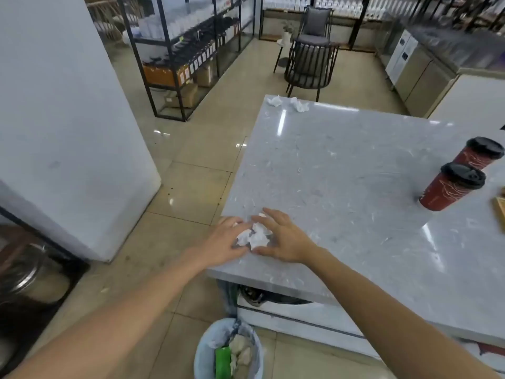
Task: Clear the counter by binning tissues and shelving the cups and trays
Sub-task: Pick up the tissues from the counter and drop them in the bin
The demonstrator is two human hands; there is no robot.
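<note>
So we're on the tissue step right now. Both hands are down at the near-left corner of the grey marble tabletop (355,165), gathering a clump of crumpled white tissues (255,236). My left hand (224,242) is pressed in from the left side, fingers fairly straight and touching the paper, and my right hand (284,239) is spread wide on the other side, fingers splayed round the clump — so neither grip has actually closed on anything yet, it's more of a corralling squeeze between the two.

The lined waste bin (228,351) sits on the floor just below that corner, already holding some rubbish, so the drop looks short. My guess for the next move: curl the fingers, scoop the wad up in one go, swing it off the edge and let go over the bin.

Still plenty left after that — two more tissue balls at the far edge (274,101) (300,104), plus two red lidded paper cups (451,187) (479,155) on the right, and a sliver of a wooden tray (500,212) at the frame edge.
</note>
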